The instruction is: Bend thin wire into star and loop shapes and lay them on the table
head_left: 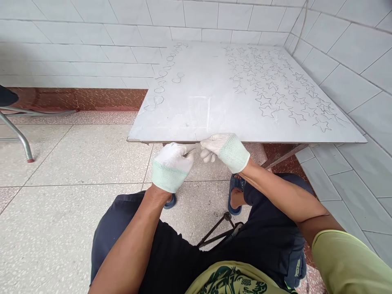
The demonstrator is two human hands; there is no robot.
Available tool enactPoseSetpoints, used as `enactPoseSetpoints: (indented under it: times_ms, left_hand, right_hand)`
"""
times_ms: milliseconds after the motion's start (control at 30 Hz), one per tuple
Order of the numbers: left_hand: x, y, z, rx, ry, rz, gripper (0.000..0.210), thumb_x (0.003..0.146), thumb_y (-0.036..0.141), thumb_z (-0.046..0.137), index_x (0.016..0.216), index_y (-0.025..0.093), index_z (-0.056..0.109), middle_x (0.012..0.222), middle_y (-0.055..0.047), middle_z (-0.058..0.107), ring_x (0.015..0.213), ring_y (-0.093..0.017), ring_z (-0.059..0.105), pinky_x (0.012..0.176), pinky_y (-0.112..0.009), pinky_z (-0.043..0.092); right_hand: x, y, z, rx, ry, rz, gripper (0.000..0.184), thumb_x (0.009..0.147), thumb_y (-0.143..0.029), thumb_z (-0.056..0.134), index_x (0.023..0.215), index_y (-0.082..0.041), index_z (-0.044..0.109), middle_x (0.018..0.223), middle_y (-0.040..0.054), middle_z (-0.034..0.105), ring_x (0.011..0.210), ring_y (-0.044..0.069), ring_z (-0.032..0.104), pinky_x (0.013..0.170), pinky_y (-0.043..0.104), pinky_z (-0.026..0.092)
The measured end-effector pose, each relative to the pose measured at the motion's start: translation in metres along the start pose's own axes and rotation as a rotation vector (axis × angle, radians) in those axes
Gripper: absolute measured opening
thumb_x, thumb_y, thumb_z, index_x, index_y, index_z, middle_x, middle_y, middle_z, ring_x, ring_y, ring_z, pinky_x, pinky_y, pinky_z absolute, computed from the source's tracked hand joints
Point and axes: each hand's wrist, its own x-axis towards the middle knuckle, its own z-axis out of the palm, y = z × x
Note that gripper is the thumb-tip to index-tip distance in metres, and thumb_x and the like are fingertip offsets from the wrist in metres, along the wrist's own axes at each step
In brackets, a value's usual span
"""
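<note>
Both of my hands wear white knitted gloves with pale green cuffs and meet just off the front edge of a white board point(171, 130). A thin wire point(190, 151) runs between their fingertips. My left hand point(173, 163) is closed, pinching the wire between thumb and forefinger. Thumb and forefinger of my right hand point(225, 151) are also pressed together on the wire, with the other fingers curled below. The wire's exact shape is too fine to make out.
Many wire stars point(271, 85) lie across the board's right side. Several looped wire pieces point(159, 87) lie along its left side. Tiled walls point(208, 16) border the board behind and at right. A metal-legged seat point(23, 139) stands at far left. Folding metal legs point(214, 232) show between my knees.
</note>
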Motion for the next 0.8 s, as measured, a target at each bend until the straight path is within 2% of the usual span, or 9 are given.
enactPoseSetpoints:
  times_ms: [200,400,500,667,800]
  left_hand:
    - [0.001,0.001,0.005,0.009,0.013,-0.005,0.034,0.098,0.023,0.056,0.076,0.027,0.082,0.065,-0.004,0.074,0.075,-0.024,0.067,0.074,-0.035,0.048]
    - [-0.002,-0.004,0.010,0.030,0.115,-0.061,0.034,0.099,0.028,0.058,0.075,0.027,0.082,0.074,-0.005,0.076,0.081,-0.025,0.067,0.076,-0.036,0.047]
    - [-0.002,-0.005,0.011,0.045,0.110,-0.053,0.034,0.099,0.025,0.057,0.074,0.026,0.082,0.074,-0.005,0.076,0.081,-0.024,0.067,0.076,-0.036,0.047]
    - [-0.002,-0.007,0.015,0.041,0.141,-0.059,0.029,0.099,0.028,0.060,0.096,0.027,0.090,0.090,-0.007,0.083,0.092,-0.027,0.073,0.082,-0.037,0.051]
    - [-0.003,-0.008,0.016,0.059,0.136,-0.084,0.032,0.101,0.034,0.060,0.090,0.026,0.088,0.091,-0.009,0.083,0.093,-0.028,0.074,0.082,-0.038,0.052]
  right_hand:
    - [0.009,0.014,0.003,-0.003,0.008,-0.054,0.032,0.104,-0.015,0.066,0.073,-0.016,0.071,0.064,0.0010,0.075,0.053,0.009,0.066,0.049,0.019,0.046]
    - [0.006,0.003,0.002,0.006,-0.018,-0.019,0.038,0.106,-0.012,0.063,0.069,-0.016,0.068,0.060,0.0009,0.073,0.049,0.009,0.061,0.048,0.020,0.044]
    - [0.004,-0.002,0.001,0.020,-0.018,-0.018,0.040,0.107,-0.012,0.062,0.067,-0.017,0.066,0.059,0.0011,0.072,0.048,0.008,0.059,0.049,0.020,0.043]
    - [0.004,-0.002,-0.001,0.041,-0.028,-0.021,0.040,0.106,-0.013,0.065,0.066,-0.017,0.066,0.059,0.0010,0.072,0.048,0.008,0.060,0.047,0.020,0.042]
    - [0.004,-0.002,-0.003,0.056,-0.009,-0.027,0.036,0.105,-0.012,0.066,0.070,-0.016,0.068,0.061,0.0010,0.073,0.048,0.009,0.060,0.046,0.020,0.041]
